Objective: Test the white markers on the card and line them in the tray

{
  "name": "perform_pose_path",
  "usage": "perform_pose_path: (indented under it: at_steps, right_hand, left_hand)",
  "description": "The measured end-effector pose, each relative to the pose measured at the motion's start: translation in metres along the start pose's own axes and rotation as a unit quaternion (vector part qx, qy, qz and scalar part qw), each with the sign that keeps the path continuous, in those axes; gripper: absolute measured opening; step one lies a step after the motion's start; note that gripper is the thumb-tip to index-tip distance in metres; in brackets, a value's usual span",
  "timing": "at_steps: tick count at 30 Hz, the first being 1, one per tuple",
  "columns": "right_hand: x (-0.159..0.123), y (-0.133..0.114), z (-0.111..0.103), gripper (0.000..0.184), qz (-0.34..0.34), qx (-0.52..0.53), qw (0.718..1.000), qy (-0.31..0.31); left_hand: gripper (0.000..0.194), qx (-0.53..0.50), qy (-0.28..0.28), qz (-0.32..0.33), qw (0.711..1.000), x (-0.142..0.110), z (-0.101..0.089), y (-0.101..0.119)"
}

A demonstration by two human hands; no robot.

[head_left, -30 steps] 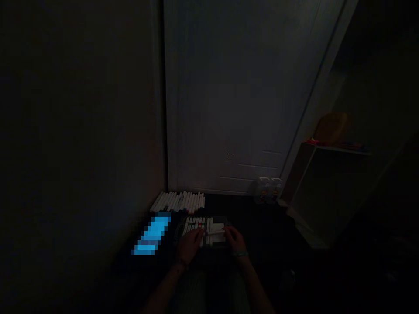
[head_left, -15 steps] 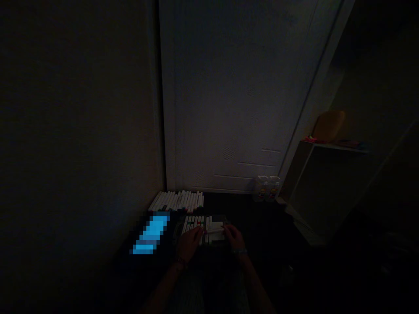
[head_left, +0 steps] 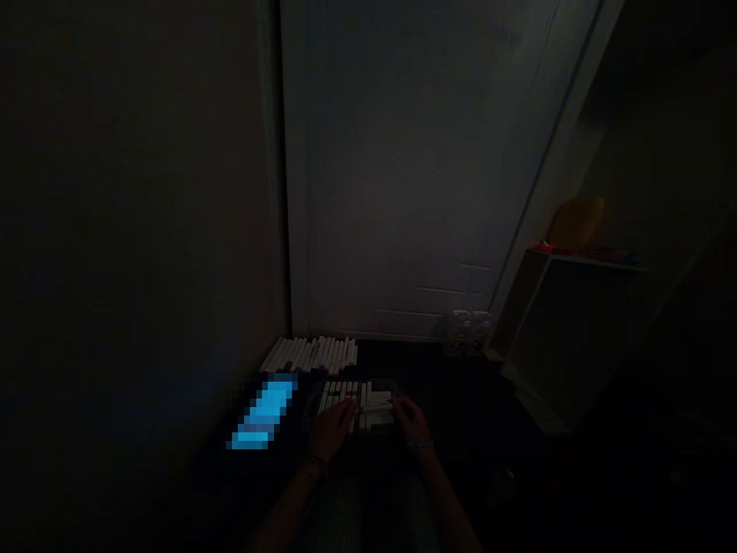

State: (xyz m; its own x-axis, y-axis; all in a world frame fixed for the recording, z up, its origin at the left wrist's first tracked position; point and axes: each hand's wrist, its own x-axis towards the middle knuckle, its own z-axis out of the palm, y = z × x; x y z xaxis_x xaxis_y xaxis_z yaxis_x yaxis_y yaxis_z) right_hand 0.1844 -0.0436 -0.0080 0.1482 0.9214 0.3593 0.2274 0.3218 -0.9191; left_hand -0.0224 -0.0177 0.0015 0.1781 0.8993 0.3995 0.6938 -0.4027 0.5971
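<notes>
Your left hand (head_left: 334,428) and right hand (head_left: 411,421) pinch a slim white marker (head_left: 377,408) between them, over a dark tray (head_left: 385,386); beyond your grip, a black tabletop (head_left: 423,366) meets a pale panel (head_left: 403,192).

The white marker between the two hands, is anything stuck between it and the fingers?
No, nothing visible is. The left hand and right hand seem to pinch the white marker near its ends. The case lies beneath, though it's dark.
</notes>
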Motion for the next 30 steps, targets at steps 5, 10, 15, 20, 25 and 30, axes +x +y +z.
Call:
perform_pose_path:
  at_steps: [5, 10, 15, 20, 25, 30]
  right_hand:
    - [0.0013, -0.0018, 0.0000, 0.036, -0.004, 0.014, 1.000, 0.002]
    - [0.0009, -0.0009, -0.0008, 0.036, -0.009, 0.038, 0.999, 0.001]
    - [0.0002, -0.0016, -0.0011, 0.037, 0.006, 0.036, 0.999, -0.010]
    - [0.0016, -0.0006, -0.0009, 0.039, 0.015, 0.030, 0.999, 0.003]
    - [-0.0001, -0.0005, -0.0004, 0.038, 0.014, 0.025, 1.000, 0.004]
    - [0.0006, 0.0034, 0.0011, 0.037, 0.010, 0.019, 1.000, 0.011]
  left_hand:
    - [0.029, -0.048, 0.020, 0.038, 0.998, 0.0006, 0.0006, 0.0005]
    - [0.029, -0.041, 0.044, 0.030, 0.998, 0.0019, 0.0032, -0.0021]
    - [0.028, -0.038, 0.042, 0.034, 0.998, 0.0028, 0.0014, -0.0016]
    - [0.029, -0.026, 0.030, 0.026, 0.999, 0.0014, 0.0012, -0.0014]
    - [0.030, -0.030, 0.021, 0.014, 0.999, 0.0002, 0.0028, -0.0028]
    - [0.032, -0.039, 0.015, 0.004, 0.999, 0.0008, 0.0020, -0.0030]
